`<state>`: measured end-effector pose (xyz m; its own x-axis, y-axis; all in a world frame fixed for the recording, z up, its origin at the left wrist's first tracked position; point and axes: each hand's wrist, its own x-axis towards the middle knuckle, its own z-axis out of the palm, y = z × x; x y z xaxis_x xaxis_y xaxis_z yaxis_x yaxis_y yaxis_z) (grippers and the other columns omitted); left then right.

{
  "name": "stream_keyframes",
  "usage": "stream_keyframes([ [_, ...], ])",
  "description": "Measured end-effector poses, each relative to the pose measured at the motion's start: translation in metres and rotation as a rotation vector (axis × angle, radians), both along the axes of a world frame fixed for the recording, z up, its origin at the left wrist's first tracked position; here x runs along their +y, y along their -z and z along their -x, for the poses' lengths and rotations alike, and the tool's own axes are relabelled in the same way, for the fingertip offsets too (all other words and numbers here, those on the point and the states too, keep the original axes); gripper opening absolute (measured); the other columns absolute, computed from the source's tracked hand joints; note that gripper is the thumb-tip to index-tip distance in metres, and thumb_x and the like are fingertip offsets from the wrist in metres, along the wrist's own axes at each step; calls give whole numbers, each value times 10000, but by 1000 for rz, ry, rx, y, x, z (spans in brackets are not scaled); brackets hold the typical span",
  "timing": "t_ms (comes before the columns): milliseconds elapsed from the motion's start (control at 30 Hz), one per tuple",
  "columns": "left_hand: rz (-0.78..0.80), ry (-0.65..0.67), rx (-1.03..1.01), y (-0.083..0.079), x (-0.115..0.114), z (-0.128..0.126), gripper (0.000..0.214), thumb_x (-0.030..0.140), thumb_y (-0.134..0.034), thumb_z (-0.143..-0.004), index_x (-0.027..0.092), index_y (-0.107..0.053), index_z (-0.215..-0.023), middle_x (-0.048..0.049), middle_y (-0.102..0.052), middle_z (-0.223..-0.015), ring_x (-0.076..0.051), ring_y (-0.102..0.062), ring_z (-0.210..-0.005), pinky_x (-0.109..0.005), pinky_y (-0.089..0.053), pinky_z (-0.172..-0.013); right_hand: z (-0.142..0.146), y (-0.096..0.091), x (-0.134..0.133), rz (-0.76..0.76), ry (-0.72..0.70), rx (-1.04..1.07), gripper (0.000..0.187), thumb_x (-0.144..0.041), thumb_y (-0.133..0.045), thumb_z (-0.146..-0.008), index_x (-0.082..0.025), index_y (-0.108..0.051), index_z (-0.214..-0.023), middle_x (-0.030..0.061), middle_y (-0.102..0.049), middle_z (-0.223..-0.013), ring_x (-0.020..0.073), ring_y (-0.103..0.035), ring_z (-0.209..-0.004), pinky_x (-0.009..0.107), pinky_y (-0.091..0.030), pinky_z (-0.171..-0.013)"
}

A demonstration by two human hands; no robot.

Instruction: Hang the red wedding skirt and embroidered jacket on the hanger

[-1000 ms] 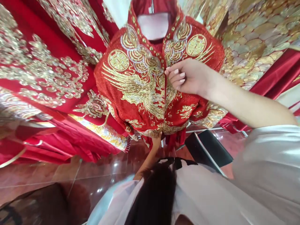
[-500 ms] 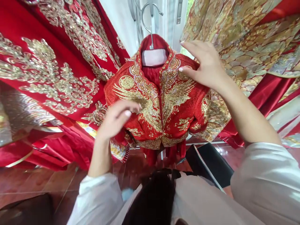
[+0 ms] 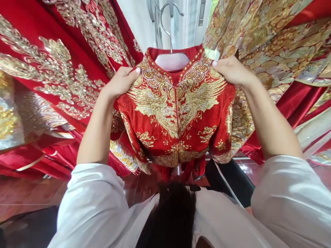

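Observation:
A red jacket (image 3: 160, 129) with gold phoenix embroidery and a stand collar hangs in front of me on a hanger (image 3: 172, 62) with a metal hook. My left hand (image 3: 121, 81) grips its shoulder on the left, thumb on the front and fingers hidden behind the cloth. On the other shoulder my right hand (image 3: 230, 70) has the same kind of grip. A small pale tag (image 3: 212, 54) sticks up by the collar, close to my right thumb. The jacket's front edges meet down the middle.
A red gown (image 3: 77, 55) with gold sequin work hangs on the left. At the right hangs a gold-patterned garment (image 3: 269, 51). A black box-like object (image 3: 232, 182) stands low on the right, over the reddish tiled floor (image 3: 33, 193).
My left hand has moved up from the jacket's chest to its shoulder and taken hold. My right hand has closed on the other shoulder. The collar is spread wider and the jacket front lies flatter.

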<state>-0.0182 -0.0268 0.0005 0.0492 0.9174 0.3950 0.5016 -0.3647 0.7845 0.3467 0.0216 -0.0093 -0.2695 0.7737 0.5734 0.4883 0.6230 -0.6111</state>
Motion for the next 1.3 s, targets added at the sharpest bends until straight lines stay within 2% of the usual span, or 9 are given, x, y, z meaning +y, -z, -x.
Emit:
stream_keyframes([
  [133, 140, -15, -69, 10, 5, 6, 405, 205, -568, -826, -183, -550, -943, -61, -669, -804, -292, -498, -1146, -530, -359, -894, -2, 10, 9, 117, 42, -108, 433, -351, -433, -921, -88, -551, -598, -63, -534, -569, -24, -432, -526, 185, -319, -558],
  [333, 352, 78, -321, 14, 5, 16, 404, -41, -573, -728, -185, -501, -1098, -164, -660, -1044, -342, -441, -1217, -531, -362, -908, 31, 44, -33, -430, 500, -91, 352, -399, -419, -946, -144, -648, -869, 97, -645, -872, 168, -582, -885, 288, -445, -758],
  [433, 433, 81, -469, 17, 11, 17, 432, -105, -566, -725, -170, -486, -1144, -168, -655, -1055, -343, -411, -1256, -548, -331, -957, 73, 67, -61, -482, 434, -84, 381, -385, -358, -957, -152, -589, -1150, 104, -633, -970, 197, -576, -974, 316, -449, -813],
  [567, 446, 93, -452, 26, 18, 15, 419, -105, -564, -747, -139, -489, -1158, -129, -671, -973, -286, -498, -1205, -537, -364, -974, 114, 81, -67, -285, 208, -127, 409, -339, -428, -910, -151, -529, -1258, 27, -584, -721, 136, -575, -766, 256, -436, -751],
  [867, -25, 13, 187, 42, 10, 13, 551, 619, -734, -624, 106, -618, -789, -48, -642, -740, -178, -566, -734, -449, -523, -846, 120, 94, -46, -261, 29, 240, 149, -249, -481, -867, -150, -591, -854, 0, -521, -705, 84, -514, -647, 235, -418, -647],
  [967, -303, -228, 357, 49, -8, 1, 473, 598, -639, -726, 138, -626, -840, -34, -636, -784, -184, -578, -768, -418, -496, -877, 135, 100, -37, -207, 22, 389, 161, -247, -446, -875, -163, -569, -937, 12, -515, -742, 89, -519, -666, 227, -415, -613],
  [1100, -405, -365, 321, 65, -33, -14, 486, 524, -599, -786, 222, -555, -1165, -66, -607, -1160, -261, -540, -1139, -423, -400, -1043, 148, 108, -28, -112, 26, 682, 231, -260, -452, -851, -210, -469, -1076, 4, -506, -759, 81, -495, -627, 204, -398, -551],
  [1200, -449, -454, 290, 80, -47, -14, 618, 540, -588, -788, 224, -442, -1298, -65, -472, -1359, -260, -370, -1328, -439, -266, -1153, 144, 138, -49, 86, 0, 898, 241, -260, -508, -773, -218, -408, -989, -30, -468, -686, 53, -428, -524, 164, -329, -459],
  [1300, -493, -534, 275, 100, -61, -8, 713, 532, -553, -814, 127, -354, -1366, -120, -382, -1421, -270, -299, -1366, -463, -198, -1176, 134, 203, -96, 399, 97, 1011, 281, -282, -545, -668, -209, -340, -846, -63, -413, -619, 33, -398, -470, 130, -273, -405],
])
